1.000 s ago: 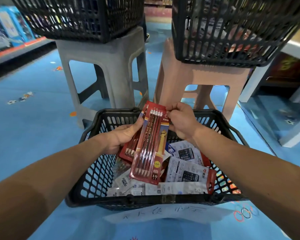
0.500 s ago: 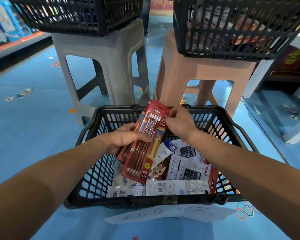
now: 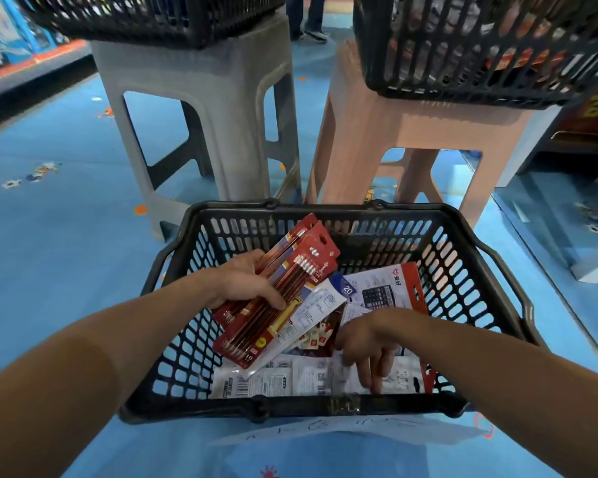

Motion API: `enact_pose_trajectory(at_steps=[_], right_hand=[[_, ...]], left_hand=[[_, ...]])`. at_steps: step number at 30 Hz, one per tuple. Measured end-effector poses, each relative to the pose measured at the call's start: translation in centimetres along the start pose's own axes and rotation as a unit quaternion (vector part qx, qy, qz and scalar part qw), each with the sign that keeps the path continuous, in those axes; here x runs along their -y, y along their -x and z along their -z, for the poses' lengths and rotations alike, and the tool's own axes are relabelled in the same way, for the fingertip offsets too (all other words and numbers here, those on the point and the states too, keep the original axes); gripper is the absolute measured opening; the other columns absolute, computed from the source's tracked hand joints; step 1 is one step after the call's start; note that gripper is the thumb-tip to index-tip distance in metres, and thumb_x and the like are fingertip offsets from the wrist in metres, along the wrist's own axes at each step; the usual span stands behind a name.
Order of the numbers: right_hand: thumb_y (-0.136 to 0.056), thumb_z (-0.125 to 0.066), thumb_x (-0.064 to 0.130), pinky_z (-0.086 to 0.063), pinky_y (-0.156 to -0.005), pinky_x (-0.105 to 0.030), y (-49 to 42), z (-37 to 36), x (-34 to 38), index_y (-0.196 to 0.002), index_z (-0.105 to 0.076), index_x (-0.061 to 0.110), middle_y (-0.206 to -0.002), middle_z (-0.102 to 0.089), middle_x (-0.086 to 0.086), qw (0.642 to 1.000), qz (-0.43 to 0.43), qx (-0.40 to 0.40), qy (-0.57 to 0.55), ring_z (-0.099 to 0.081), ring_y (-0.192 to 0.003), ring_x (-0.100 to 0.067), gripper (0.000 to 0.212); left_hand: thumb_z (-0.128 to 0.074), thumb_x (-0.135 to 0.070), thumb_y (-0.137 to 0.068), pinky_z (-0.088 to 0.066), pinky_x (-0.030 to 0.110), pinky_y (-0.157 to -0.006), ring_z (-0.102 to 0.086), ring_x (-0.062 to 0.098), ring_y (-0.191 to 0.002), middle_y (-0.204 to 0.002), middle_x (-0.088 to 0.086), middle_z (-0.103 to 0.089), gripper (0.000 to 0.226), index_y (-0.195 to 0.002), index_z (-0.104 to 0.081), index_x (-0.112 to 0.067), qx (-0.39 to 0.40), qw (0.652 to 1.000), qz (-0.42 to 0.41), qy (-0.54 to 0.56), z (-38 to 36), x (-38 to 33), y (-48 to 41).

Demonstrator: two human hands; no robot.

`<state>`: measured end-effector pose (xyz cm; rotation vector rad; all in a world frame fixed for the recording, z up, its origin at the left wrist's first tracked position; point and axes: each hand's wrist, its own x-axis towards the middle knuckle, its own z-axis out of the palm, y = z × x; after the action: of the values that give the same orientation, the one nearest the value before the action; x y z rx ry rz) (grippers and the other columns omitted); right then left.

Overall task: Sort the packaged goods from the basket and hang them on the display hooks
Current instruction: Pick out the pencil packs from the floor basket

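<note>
A black plastic basket (image 3: 491, 270) stands on the blue floor right below me. My left hand (image 3: 246, 281) grips a stack of red pencil packs (image 3: 290, 291) tilted over the basket's left half. My right hand (image 3: 366, 343) reaches down into the basket, fingers spread and pointing down onto white packages (image 3: 290, 377) near the front wall. A calculator pack (image 3: 380, 291) with a red edge lies at the back right, and a white pack marked 20 (image 3: 321, 305) lies under the pencils.
Behind the basket stand a grey stool (image 3: 204, 108) and a pink stool (image 3: 418, 139), each carrying a black basket (image 3: 159, 15) (image 3: 480, 50) of goods. Shelving runs along the far left and right. A person's legs (image 3: 308, 15) show at the top.
My right hand has let go of the top of the pencil packs and dropped into the basket's front right. My left hand now holds the packs alone, lower and more tilted.
</note>
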<state>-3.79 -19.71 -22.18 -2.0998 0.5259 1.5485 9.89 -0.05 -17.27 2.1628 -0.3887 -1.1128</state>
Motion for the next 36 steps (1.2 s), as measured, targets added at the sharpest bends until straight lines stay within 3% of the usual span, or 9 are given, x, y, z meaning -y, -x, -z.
enact_pose_trajectory(at_steps=[2,7,9,11,15,20,24,30,36], right_hand=[[-0.109,-0.043,0.028,-0.058,-0.062,-0.028,-0.5,-0.5,0.1,-0.137,-0.057,0.009,-0.117,-0.073,-0.02,1.0,-0.005,0.007,0.004,-0.072,-0.065,-0.017,0.037],[-0.108,-0.042,0.043,-0.059,-0.088,-0.042,1.4,-0.4,0.6,-0.107,-0.063,0.007,-0.112,-0.07,-0.022,0.995,-0.024,0.01,-0.097,-0.073,-0.091,-0.032,0.042],[-0.107,-0.04,0.051,-0.06,-0.081,-0.039,2.8,0.7,0.7,-0.125,-0.061,0.002,-0.122,-0.069,-0.025,0.993,-0.026,0.011,-0.117,-0.073,-0.104,-0.037,0.056],[-0.103,-0.042,0.06,-0.063,-0.069,-0.035,4.4,2.1,0.5,-0.134,-0.056,0.0,-0.112,-0.073,-0.025,0.988,-0.013,-0.029,-0.152,-0.077,-0.088,-0.032,0.068],[-0.092,-0.069,0.052,-0.061,-0.061,-0.028,8.0,5.1,-0.1,-0.119,-0.069,-0.002,-0.1,-0.077,-0.019,0.965,0.064,-0.128,-0.22,-0.076,-0.077,-0.025,0.061],[-0.08,-0.082,0.003,-0.06,-0.064,-0.038,11.6,5.9,0.4,-0.081,-0.063,0.006,-0.082,-0.075,-0.016,0.868,0.238,-0.242,-0.362,-0.075,-0.077,-0.031,0.019],[-0.071,-0.089,0.02,-0.054,-0.068,-0.042,11.0,4.9,1.4,-0.068,-0.056,0.016,-0.075,-0.067,-0.009,0.808,0.257,-0.419,-0.323,-0.068,-0.078,-0.028,0.034],[-0.075,-0.087,0.013,-0.042,-0.067,-0.035,11.6,3.8,2.6,-0.062,-0.045,0.02,-0.064,-0.049,0.001,0.703,0.357,-0.515,-0.337,-0.049,-0.066,-0.016,0.044],[-0.088,-0.077,0.006,-0.049,-0.071,-0.029,11.9,3.3,3.8,-0.079,-0.046,0.017,-0.081,-0.053,-0.012,0.633,0.433,-0.509,-0.391,-0.052,-0.075,-0.019,0.034]], left_hand=[[-0.095,-0.017,-0.066,-0.061,0.049,-0.087,-0.072,0.026,-0.1,-0.115,0.004,-0.07,0.076,-0.127,-0.05,-0.029,0.002,1.0,-0.003,0.005,0.0,0.1,-0.3],[-0.095,-0.018,-0.066,-0.059,0.052,-0.091,-0.072,0.027,-0.103,-0.118,0.003,-0.07,0.078,-0.128,-0.051,-0.03,0.011,1.0,-0.011,0.016,0.1,0.3,-0.4],[-0.092,-0.015,-0.07,-0.06,0.053,-0.09,-0.074,0.029,-0.101,-0.117,0.005,-0.072,0.072,-0.127,-0.052,-0.029,0.023,0.999,-0.014,0.034,0.5,0.3,-0.2],[-0.09,-0.01,-0.072,-0.059,0.055,-0.091,-0.075,0.032,-0.099,-0.116,0.009,-0.075,0.069,-0.129,-0.053,-0.025,0.051,0.996,-0.025,0.072,0.8,0.3,0.3],[-0.086,-0.015,-0.068,-0.054,0.057,-0.098,-0.072,0.039,-0.108,-0.119,0.017,-0.074,0.071,-0.132,-0.055,-0.017,0.077,0.98,-0.086,0.161,1.2,0.0,0.8],[-0.08,-0.014,-0.07,-0.052,0.057,-0.1,-0.074,0.037,-0.102,-0.114,0.019,-0.075,0.056,-0.124,-0.063,-0.012,0.035,0.949,-0.152,0.273,1.8,-1.1,1.4],[-0.079,-0.016,-0.075,-0.052,0.055,-0.098,-0.076,0.032,-0.092,-0.103,0.014,-0.077,0.046,-0.118,-0.065,-0.011,0.008,0.929,-0.17,0.328,2.1,-1.6,2.0],[-0.064,-0.02,-0.093,-0.057,0.04,-0.077,-0.076,0.024,-0.076,-0.093,0.01,-0.078,0.021,-0.11,-0.07,-0.009,-0.034,0.911,-0.165,0.376,2.1,-2.5,3.0],[-0.076,-0.03,-0.077,-0.055,0.051,-0.093,-0.075,0.033,-0.1,-0.117,0.016,-0.075,0.058,-0.131,-0.065,-0.01,-0.039,0.906,-0.163,0.389,2.2,-1.9,3.0]])
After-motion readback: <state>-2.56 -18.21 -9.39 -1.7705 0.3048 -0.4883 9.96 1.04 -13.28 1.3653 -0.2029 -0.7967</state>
